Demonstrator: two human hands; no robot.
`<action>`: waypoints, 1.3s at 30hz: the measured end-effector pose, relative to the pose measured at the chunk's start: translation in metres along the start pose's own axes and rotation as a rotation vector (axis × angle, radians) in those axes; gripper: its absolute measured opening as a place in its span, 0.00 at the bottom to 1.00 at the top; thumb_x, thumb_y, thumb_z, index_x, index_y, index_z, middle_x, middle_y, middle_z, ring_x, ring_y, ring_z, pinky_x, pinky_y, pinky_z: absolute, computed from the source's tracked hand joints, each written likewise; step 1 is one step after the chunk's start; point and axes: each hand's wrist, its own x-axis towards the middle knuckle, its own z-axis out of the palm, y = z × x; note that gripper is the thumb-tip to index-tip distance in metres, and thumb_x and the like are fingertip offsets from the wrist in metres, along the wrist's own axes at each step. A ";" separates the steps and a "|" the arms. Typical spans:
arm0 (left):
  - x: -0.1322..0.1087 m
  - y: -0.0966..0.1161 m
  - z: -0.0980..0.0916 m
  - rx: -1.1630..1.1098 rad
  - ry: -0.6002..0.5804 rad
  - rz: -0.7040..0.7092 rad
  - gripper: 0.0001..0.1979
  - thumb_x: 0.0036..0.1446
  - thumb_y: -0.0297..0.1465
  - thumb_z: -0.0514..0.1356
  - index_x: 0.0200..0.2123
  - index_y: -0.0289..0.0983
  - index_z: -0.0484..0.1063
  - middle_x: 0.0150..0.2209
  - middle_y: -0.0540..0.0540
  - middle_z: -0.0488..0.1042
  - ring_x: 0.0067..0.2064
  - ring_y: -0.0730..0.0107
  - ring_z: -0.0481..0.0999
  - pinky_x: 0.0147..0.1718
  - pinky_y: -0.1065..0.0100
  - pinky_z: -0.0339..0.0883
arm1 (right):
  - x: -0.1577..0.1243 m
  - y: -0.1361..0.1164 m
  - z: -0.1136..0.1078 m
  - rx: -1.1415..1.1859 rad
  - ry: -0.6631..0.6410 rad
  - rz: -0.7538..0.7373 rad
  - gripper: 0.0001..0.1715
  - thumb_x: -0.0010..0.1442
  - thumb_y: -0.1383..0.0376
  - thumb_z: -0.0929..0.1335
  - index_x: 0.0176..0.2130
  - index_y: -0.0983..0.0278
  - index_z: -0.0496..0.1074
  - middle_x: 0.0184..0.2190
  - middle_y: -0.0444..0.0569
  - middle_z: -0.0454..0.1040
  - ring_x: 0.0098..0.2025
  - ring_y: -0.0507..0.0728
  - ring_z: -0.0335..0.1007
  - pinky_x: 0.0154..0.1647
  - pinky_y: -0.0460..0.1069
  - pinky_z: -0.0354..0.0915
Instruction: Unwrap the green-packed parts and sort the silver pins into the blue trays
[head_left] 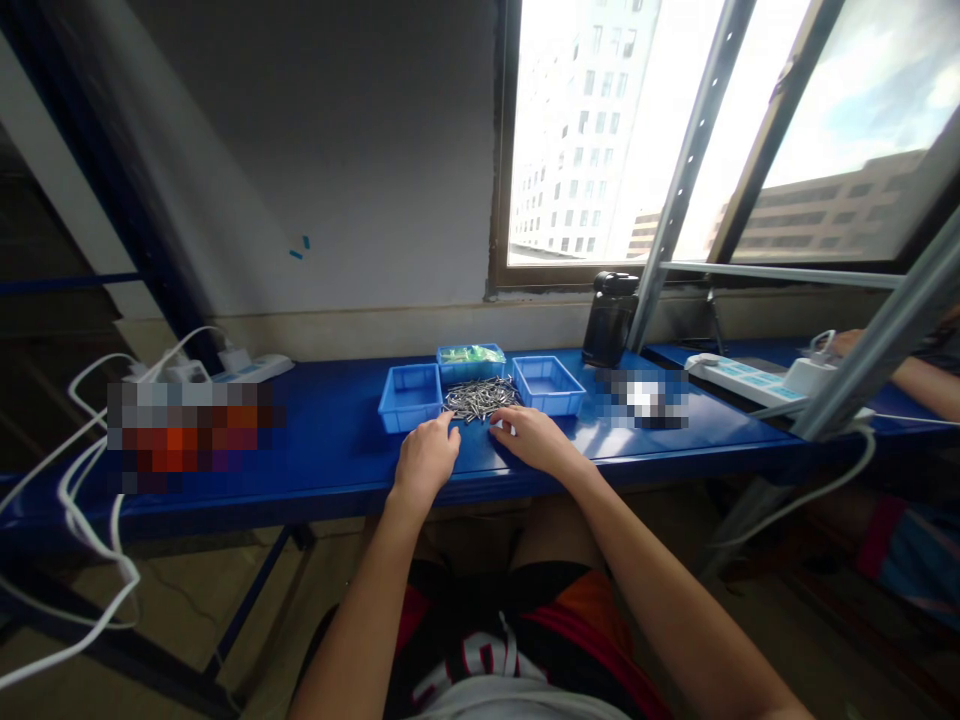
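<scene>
A pile of small silver metal pieces (pixel 480 398), looking like screws or nails, lies on the blue table among three blue bins. At the pile's near left edge is my left hand (pixel 427 455), its fingers bent forward and the thumb a little apart. My right hand (pixel 536 440) rests at the near right edge, fingers curved, with a gap between thumb and forefinger. I see nothing held in either hand. The left bin (pixel 411 398) and right bin (pixel 549 386) show bare floors. Behind the pile, the back bin (pixel 471 362) holds a green-and-clear plastic package.
A black bottle-like container (pixel 609 320) stands at the back right by a metal post (pixel 679 170). Power strips (pixel 750 378) and white cables (pixel 67 480) lie at both sides. Blurred items cover parts of the table (pixel 337 470). Another person's arm (pixel 926 385) shows far right.
</scene>
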 end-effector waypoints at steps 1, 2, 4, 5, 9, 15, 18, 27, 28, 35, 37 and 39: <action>0.000 0.001 -0.001 0.016 -0.007 0.001 0.20 0.59 0.34 0.47 0.53 0.37 0.65 0.43 0.38 0.75 0.43 0.56 0.74 0.41 0.62 0.64 | 0.003 -0.002 0.002 -0.005 -0.012 -0.002 0.10 0.58 0.62 0.64 0.38 0.60 0.72 0.29 0.47 0.72 0.33 0.54 0.68 0.32 0.45 0.58; 0.000 0.002 -0.001 0.031 -0.014 0.002 0.20 0.59 0.34 0.47 0.53 0.36 0.65 0.43 0.37 0.75 0.43 0.55 0.74 0.41 0.61 0.64 | 0.006 -0.003 0.003 -0.011 -0.020 0.002 0.10 0.58 0.61 0.64 0.38 0.60 0.72 0.29 0.46 0.72 0.32 0.54 0.67 0.32 0.45 0.58; 0.000 0.004 -0.002 0.055 -0.021 0.006 0.21 0.59 0.34 0.46 0.54 0.36 0.64 0.44 0.37 0.74 0.44 0.54 0.74 0.41 0.61 0.64 | 0.008 -0.004 0.005 -0.021 -0.020 0.012 0.09 0.58 0.61 0.64 0.37 0.60 0.72 0.28 0.46 0.71 0.32 0.54 0.67 0.31 0.45 0.57; 0.000 0.004 -0.002 0.067 -0.022 0.007 0.22 0.59 0.34 0.46 0.55 0.36 0.62 0.44 0.37 0.74 0.44 0.54 0.74 0.41 0.60 0.64 | 0.008 -0.004 0.005 -0.020 -0.015 0.011 0.09 0.58 0.61 0.64 0.37 0.61 0.72 0.29 0.47 0.71 0.32 0.53 0.67 0.32 0.45 0.57; 0.000 0.007 -0.002 0.111 -0.053 -0.010 0.21 0.59 0.36 0.46 0.54 0.37 0.63 0.43 0.37 0.74 0.43 0.54 0.74 0.41 0.60 0.64 | 0.005 -0.001 0.004 0.051 -0.005 -0.003 0.10 0.58 0.61 0.63 0.36 0.61 0.72 0.28 0.46 0.71 0.31 0.52 0.66 0.33 0.45 0.58; 0.001 0.013 -0.005 0.129 -0.060 -0.038 0.18 0.59 0.36 0.47 0.48 0.36 0.67 0.40 0.36 0.75 0.41 0.54 0.75 0.39 0.61 0.65 | 0.001 0.001 0.000 0.201 0.005 0.007 0.11 0.58 0.61 0.63 0.35 0.63 0.72 0.27 0.45 0.72 0.27 0.51 0.64 0.29 0.44 0.57; 0.002 0.015 -0.006 0.127 -0.063 -0.036 0.15 0.59 0.34 0.47 0.44 0.35 0.68 0.38 0.36 0.76 0.40 0.54 0.75 0.37 0.61 0.65 | 0.000 -0.001 -0.003 0.259 0.000 0.011 0.11 0.58 0.61 0.63 0.35 0.63 0.72 0.26 0.45 0.73 0.26 0.50 0.64 0.28 0.44 0.57; 0.009 0.007 -0.004 0.008 -0.086 0.120 0.12 0.57 0.36 0.49 0.37 0.40 0.70 0.35 0.42 0.76 0.37 0.58 0.75 0.35 0.65 0.64 | 0.000 -0.001 -0.004 0.331 -0.028 0.029 0.12 0.57 0.61 0.64 0.35 0.64 0.73 0.25 0.44 0.72 0.24 0.49 0.63 0.27 0.43 0.57; 0.010 0.007 -0.005 -0.026 -0.095 0.153 0.12 0.57 0.36 0.49 0.37 0.40 0.70 0.35 0.43 0.76 0.37 0.59 0.75 0.35 0.65 0.64 | 0.000 -0.001 -0.004 0.335 -0.028 0.029 0.12 0.56 0.60 0.64 0.36 0.63 0.73 0.25 0.44 0.72 0.24 0.49 0.63 0.26 0.43 0.57; 0.010 0.006 -0.005 -0.188 -0.121 0.232 0.11 0.56 0.35 0.51 0.35 0.40 0.71 0.35 0.46 0.76 0.38 0.64 0.74 0.37 0.68 0.63 | 0.000 0.000 -0.003 0.346 -0.018 0.032 0.12 0.56 0.60 0.64 0.36 0.63 0.73 0.25 0.44 0.72 0.24 0.49 0.63 0.27 0.43 0.57; 0.010 0.004 -0.006 -0.249 -0.126 0.253 0.11 0.57 0.35 0.50 0.35 0.39 0.71 0.35 0.47 0.76 0.37 0.66 0.73 0.37 0.69 0.63 | 0.000 -0.001 -0.005 0.333 -0.022 0.024 0.12 0.56 0.60 0.64 0.35 0.64 0.73 0.26 0.44 0.73 0.25 0.49 0.63 0.27 0.43 0.57; 0.010 0.003 -0.005 -0.270 -0.117 0.269 0.11 0.56 0.35 0.51 0.34 0.39 0.71 0.34 0.48 0.76 0.37 0.67 0.73 0.37 0.70 0.64 | -0.001 -0.002 -0.006 0.323 -0.029 0.019 0.12 0.56 0.59 0.64 0.34 0.63 0.73 0.27 0.44 0.73 0.25 0.49 0.64 0.27 0.43 0.57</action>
